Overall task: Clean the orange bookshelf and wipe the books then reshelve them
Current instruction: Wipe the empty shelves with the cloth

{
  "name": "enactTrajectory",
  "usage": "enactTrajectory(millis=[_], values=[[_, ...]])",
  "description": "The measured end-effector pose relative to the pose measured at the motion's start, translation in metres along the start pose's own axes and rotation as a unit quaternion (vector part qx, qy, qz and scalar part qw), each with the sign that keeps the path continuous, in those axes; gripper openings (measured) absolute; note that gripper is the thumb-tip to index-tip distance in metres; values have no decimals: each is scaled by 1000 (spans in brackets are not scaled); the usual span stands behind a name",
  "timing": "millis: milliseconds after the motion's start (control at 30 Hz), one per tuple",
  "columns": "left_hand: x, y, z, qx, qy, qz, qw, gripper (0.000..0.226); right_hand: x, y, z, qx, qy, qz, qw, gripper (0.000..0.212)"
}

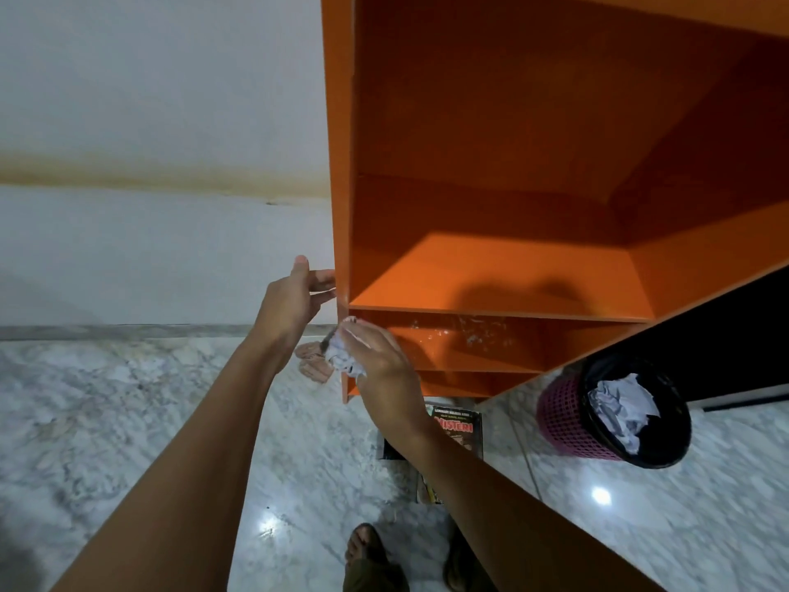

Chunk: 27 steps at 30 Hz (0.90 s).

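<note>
Both bare arms [205, 442] reach forward: the left hand [299, 301] held flat, fingers straight and thumb raised; the right hand [380, 361] just below it, fingers apparently curled round a wad of crumpled tissue [341, 358].

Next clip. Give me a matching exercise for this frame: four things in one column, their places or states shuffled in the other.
Things:
1. left hand
2. right hand
3. book
4. pink bin

Places or states:
A. lies on the floor
B. grips a crumpled tissue
C. has crumpled paper inside its black liner
D. fingers straight, at the left side of the orange bookshelf

Pairs: 1-D, 2-B, 3-A, 4-C
</note>
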<state>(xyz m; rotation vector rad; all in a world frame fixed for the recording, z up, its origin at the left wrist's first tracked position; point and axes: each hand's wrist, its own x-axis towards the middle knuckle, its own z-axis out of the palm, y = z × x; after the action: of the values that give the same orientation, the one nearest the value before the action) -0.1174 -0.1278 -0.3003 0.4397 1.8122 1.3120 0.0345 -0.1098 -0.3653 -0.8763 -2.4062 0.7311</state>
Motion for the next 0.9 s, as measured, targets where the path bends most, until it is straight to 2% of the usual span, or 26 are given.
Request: enactTrajectory(millis=[67,133,200,300,433,600,700,800,900], values=[[0,-1,1,-1,-1,2,1000,60,6,-1,-1,28,67,7,997,69],[1,-2,2,-13,5,1,1000,55,24,-5,-4,57,130,-19,990,64],[0,-2,0,-41,19,-12,999,54,42,-5,1,43,145,-51,987,61],[1,-9,-2,-52,10,-9,999,61,43,6,13,-47,88,-102,990,63],[6,-16,0,-67,17,-15,997,66,39,40,20,-188,32,-195,962,50],[12,-38,14,-91,72,-10,993,66,25,86,22,-204,-74,-361,907,42],[14,-52,20,-99,92,4,991,68,34,81,2,-168,-25,-411,896,31],[18,-59,18,-138,102,7,985,67,64,55,0,-161,40,-444,880,40],[27,-66,10,-161,90,17,983,74,77,48,28,-207,15,-464,861,39]])
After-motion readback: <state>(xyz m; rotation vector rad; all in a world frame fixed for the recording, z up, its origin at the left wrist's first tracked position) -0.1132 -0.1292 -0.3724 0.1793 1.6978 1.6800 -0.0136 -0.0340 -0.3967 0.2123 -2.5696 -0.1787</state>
